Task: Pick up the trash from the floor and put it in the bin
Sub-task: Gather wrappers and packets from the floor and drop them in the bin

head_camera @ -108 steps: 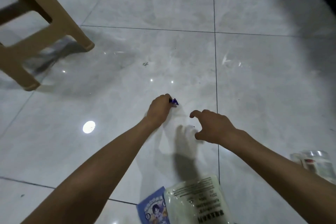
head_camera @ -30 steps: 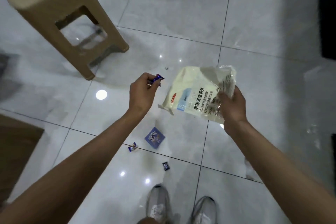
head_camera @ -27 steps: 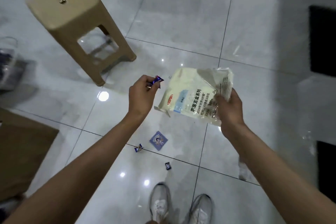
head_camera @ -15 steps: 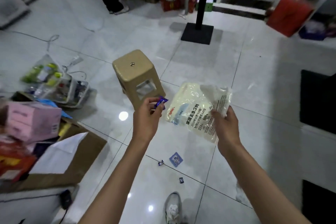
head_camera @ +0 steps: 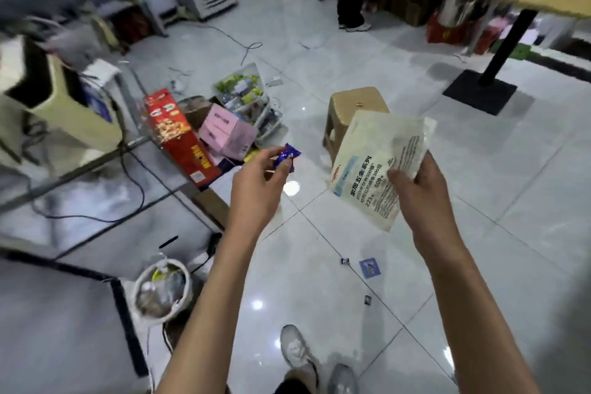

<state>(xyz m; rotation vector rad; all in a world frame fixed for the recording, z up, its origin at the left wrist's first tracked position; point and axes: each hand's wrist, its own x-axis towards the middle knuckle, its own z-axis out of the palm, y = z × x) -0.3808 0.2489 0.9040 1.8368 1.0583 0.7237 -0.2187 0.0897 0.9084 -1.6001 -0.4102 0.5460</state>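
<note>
Standing over the tiled floor, the person pinches a small blue wrapper between the thumb and fingertips of the left hand, while the right hand grips one edge of a large cream plastic bag, which hangs in front of a tan stool. The bin, lined with a white bag and already holding rubbish, sits low on the left, just beside the left forearm and close to a dark cable. Three pieces are not yet collected: a tiny wrapper, a blue square packet near it, and a dark scrap closer to the shoes. The risks, as I judge them: the light wrapper could flutter past the rim if released from this height, the wide bag may catch on the narrow opening and spill out, and a careless step on the glossy tiles could scatter or crush the remaining bits.
</note>
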